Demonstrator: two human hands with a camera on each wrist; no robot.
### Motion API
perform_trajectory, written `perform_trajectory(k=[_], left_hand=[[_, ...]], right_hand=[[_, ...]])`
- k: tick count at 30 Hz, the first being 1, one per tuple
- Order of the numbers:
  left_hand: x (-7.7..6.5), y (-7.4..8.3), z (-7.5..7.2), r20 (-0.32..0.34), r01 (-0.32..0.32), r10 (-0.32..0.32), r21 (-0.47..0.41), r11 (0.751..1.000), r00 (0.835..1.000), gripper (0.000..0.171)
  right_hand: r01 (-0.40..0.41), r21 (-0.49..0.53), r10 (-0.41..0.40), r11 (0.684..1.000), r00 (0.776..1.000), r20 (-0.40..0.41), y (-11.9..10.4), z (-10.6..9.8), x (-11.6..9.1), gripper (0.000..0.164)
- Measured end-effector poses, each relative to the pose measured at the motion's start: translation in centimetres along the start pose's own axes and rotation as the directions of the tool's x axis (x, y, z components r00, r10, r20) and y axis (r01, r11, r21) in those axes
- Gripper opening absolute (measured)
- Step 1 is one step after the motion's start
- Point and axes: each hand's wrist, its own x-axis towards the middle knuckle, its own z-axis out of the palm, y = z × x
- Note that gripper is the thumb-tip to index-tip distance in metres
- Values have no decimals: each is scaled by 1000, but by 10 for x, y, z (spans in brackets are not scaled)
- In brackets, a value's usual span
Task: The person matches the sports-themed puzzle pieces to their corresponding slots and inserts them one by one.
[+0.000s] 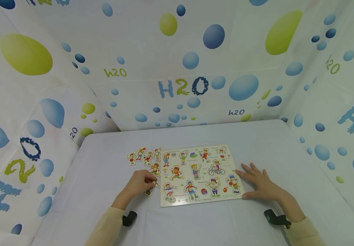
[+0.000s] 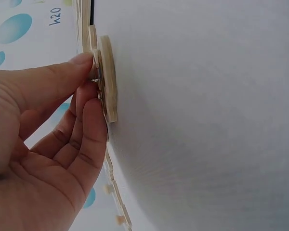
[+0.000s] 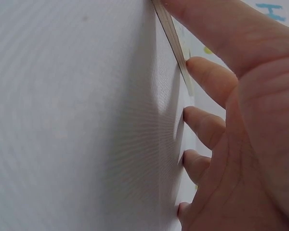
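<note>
Between its thumb and forefinger, the left hand (image 1: 137, 184) pinches a flat wooden puzzle piece (image 2: 109, 82). That piece stands on edge in the left wrist view, with its face mostly hidden. It lies just left of the wooden puzzle board (image 1: 186, 178), which is printed with children playing sports. At the board's right edge the right hand (image 1: 262, 184) rests with its fingers spread. Its thumb (image 3: 216, 24) and forefinger touch the board's edge, and the other fingertips are on the tablecloth.
Several loose puzzle pieces (image 1: 147, 158) lie beside the board's upper left corner, one (image 1: 155, 168) close to the left hand. A white cloth (image 1: 109, 150) covers the table. Patterned sheets (image 1: 146, 85) hang behind it and at both sides.
</note>
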Motion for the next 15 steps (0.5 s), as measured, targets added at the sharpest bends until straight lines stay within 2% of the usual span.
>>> perform_trajectory(k=[9, 15], left_hand=[[1, 6, -1, 13, 4, -4, 35, 999, 1000, 10], [-1, 6, 0, -9, 21, -20, 60, 998, 1000, 9]], right_hand=[[-2, 10, 2, 1000, 1000, -3, 1, 0, 0, 91], [-2, 10, 2, 1000, 1000, -3, 0, 0, -1, 90]])
